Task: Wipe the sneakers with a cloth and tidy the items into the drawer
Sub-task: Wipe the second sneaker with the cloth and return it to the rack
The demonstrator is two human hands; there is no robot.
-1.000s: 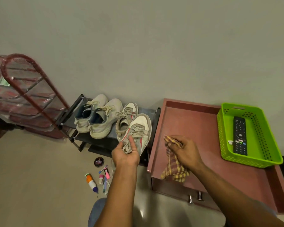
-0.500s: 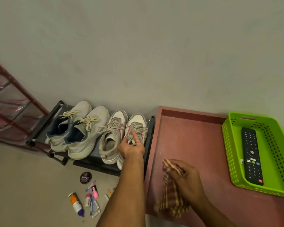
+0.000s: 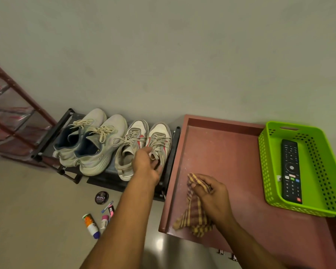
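On the shoe rack (image 3: 72, 121), the left hand (image 3: 146, 165) is grasping the rightmost red-striped sneaker (image 3: 160, 141) with its fingers; the right hand (image 3: 211, 193) is clutching the checked cloth (image 3: 193, 216) over the red bench (image 3: 221, 152). Wiping seems next, needing cloth brought to shoe.

Plain grey wall (image 3: 163, 45), glossy beige floor (image 3: 27, 210)

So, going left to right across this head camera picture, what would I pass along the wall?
Red metal rack → grey sneakers with blue lining → white sneakers with red stripes, the left hand at their laces → reddish cabinet top → green basket holding a remote.
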